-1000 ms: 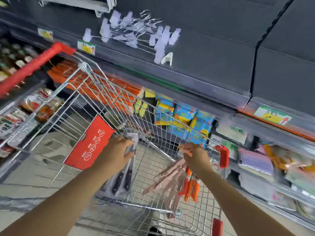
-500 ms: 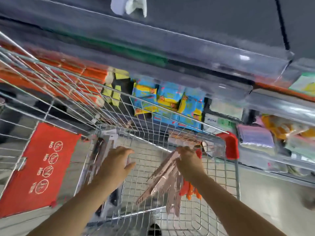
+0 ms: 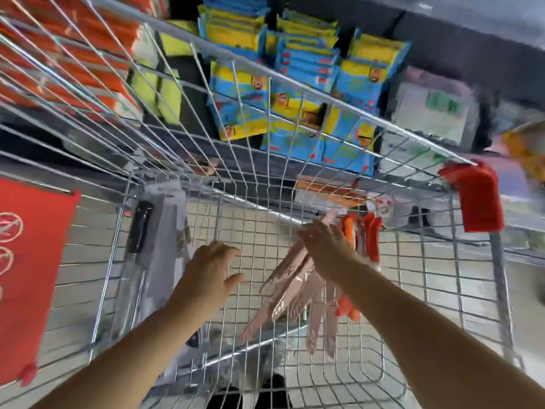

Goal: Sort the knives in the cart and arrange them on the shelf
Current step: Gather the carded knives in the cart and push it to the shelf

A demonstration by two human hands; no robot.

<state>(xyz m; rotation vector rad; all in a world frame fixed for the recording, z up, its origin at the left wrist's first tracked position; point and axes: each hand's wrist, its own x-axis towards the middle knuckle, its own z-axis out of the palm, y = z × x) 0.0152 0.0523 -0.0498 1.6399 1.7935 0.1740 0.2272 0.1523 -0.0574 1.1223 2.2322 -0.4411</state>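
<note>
- While both arms reached into the cart (image 3: 413, 139), the left hand (image 3: 206, 276) hung released, holding nothing.
- Right hand (image 3: 327, 252) lay over pink knives (image 3: 290, 280); its grip could not be told.

Left hand (image 3: 206, 276) off the black-handled knife pack (image 3: 153, 231) it gripped a second ago, now spread above the cart (image 3: 295, 81) floor, pack leaning at the left wall, right hand (image 3: 327, 249) uncurled flatter over the pink knives (image 3: 290, 290)

Head view looks steeply down; close above cart (image 3: 324, 93).
</note>
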